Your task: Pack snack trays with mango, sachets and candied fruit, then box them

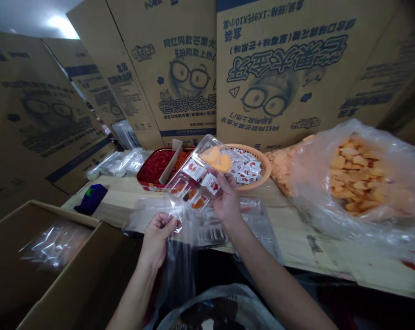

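Observation:
My right hand [228,199] grips a clear plastic compartment tray [202,176] and holds it tilted above the wooden table [296,224]. The tray holds orange crackers at its top, two small red-and-white sachets in the middle and orange-red bits in the lower cells. My left hand [159,236] is closed in a pinch on a thin clear plastic bag [178,261] that hangs down just below the tray. Empty clear trays [210,233] lie on the table under my hands.
A red tray of red and orange snacks [159,167] and an orange basket of sachets [251,172] stand behind. A big clear bag of crackers [358,183] lies right. An open cardboard box [56,256] sits left. A blue object [92,197] and stacked printed cartons [279,68] surround the table.

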A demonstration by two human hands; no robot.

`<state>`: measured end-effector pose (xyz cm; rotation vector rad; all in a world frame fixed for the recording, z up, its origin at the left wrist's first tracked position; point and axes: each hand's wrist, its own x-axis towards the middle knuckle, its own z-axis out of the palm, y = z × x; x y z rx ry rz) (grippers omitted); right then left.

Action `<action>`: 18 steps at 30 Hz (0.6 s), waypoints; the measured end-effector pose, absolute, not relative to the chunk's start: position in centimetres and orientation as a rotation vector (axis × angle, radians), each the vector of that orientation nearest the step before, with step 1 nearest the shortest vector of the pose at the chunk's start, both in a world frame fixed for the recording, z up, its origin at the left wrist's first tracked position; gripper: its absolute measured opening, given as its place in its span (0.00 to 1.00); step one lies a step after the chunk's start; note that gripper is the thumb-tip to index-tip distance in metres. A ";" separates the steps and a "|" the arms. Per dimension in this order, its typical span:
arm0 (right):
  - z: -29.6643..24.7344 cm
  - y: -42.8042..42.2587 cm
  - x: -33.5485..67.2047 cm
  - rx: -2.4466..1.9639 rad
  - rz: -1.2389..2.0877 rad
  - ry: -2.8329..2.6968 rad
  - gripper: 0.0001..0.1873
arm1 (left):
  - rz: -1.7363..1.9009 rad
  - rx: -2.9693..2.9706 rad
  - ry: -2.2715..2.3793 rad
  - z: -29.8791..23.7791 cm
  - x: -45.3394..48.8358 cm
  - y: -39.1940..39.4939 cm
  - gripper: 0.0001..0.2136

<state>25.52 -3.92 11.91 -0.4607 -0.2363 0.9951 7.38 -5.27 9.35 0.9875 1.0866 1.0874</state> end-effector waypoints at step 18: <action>10.9 -3.7 26.8 -0.476 0.953 -0.110 0.09 | 0.844 1.314 1.112 8.1 7.7 -6.9 0.12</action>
